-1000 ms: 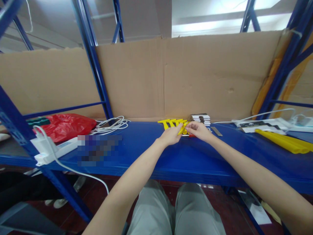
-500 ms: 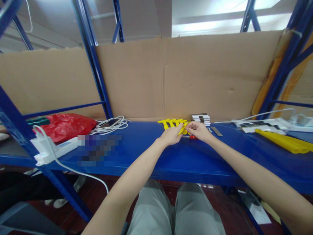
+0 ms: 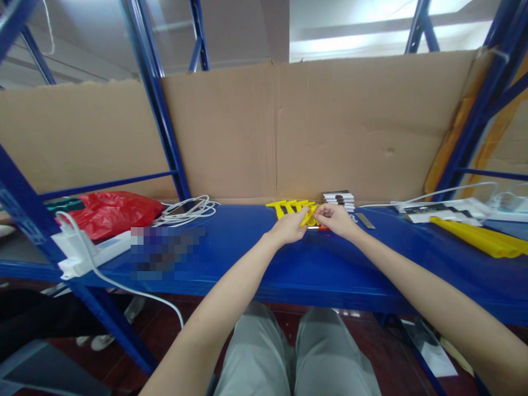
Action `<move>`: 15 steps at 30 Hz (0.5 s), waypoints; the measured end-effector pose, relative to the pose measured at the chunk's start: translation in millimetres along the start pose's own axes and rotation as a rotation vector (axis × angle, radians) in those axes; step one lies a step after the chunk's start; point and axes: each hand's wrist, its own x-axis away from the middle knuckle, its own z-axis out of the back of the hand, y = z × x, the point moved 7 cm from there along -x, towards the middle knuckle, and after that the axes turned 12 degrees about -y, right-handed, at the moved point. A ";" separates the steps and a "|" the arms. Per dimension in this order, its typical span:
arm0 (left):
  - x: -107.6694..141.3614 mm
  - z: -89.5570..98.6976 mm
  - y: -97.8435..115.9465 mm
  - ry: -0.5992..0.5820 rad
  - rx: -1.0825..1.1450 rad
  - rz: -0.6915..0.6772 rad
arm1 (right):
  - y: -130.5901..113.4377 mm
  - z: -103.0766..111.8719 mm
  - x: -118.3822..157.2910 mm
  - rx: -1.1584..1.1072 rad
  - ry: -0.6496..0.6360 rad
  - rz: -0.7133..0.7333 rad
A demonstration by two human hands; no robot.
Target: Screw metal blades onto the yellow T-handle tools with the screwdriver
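Observation:
My left hand (image 3: 290, 226) is closed on a yellow plastic piece (image 3: 307, 218) above the blue shelf. Thumb and fingers of my right hand (image 3: 335, 219) are pinched together right beside that piece; whatever is between them is too small to make out. A row of yellow T-shaped plastic tools (image 3: 284, 206) lies just behind my left hand. Under my right hand a flat red-and-black item (image 3: 324, 227) shows in part. Behind my right hand is a stack of black-and-white packs (image 3: 339, 199), and to its right lies a small grey metal strip (image 3: 365, 221).
A cardboard sheet (image 3: 223, 137) closes off the back of the blue shelf (image 3: 247, 264). On the left are a red plastic bag (image 3: 115, 212), coiled white cable (image 3: 193, 212) and a white power strip (image 3: 107, 250). Long yellow pieces (image 3: 478, 237) lie at the right.
Both hands stay almost in place. The yellow piece between them has turned slightly, and the red item beneath shows a little differently.

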 end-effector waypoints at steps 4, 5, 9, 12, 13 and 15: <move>-1.2 -0.6 -0.6 0.009 0.028 -0.005 | -1.3 -0.4 0.0 0.016 0.012 0.007; -1.6 -0.9 -0.7 0.011 0.033 -0.006 | -1.5 -0.4 0.0 0.023 0.016 0.011; -2.5 -1.3 -0.6 0.023 0.044 -0.018 | -3.6 0.1 0.6 0.090 0.035 0.026; -3.0 -1.2 -0.3 0.029 0.055 -0.029 | -8.6 0.6 1.8 0.171 0.036 0.040; -3.2 -1.3 -0.3 0.027 0.059 -0.030 | -11.2 0.7 2.2 0.206 0.031 0.047; -3.6 -1.8 -0.5 0.021 0.066 -0.029 | -16.9 0.2 3.1 0.288 0.011 0.066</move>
